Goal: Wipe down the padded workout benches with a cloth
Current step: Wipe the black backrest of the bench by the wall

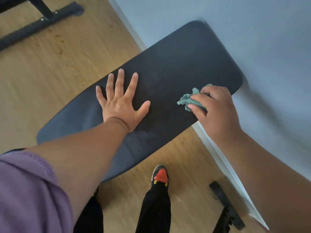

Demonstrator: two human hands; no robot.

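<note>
A black padded bench [168, 64] runs diagonally from lower left to upper right, its far end close to the wall. My left hand [120, 101] lies flat on the pad near its middle, fingers spread and straight. My right hand [213, 111] grips a crumpled teal cloth [188, 100] and holds it against the pad near the bench's right edge. Part of the cloth is hidden under my fingers.
A pale blue wall [252, 31] with a white baseboard [217, 148] runs along the right. The black metal frame [42, 22] of other equipment stands on the wooden floor at upper left. My shoe [160, 174] and a black bench foot [225, 204] are below the pad.
</note>
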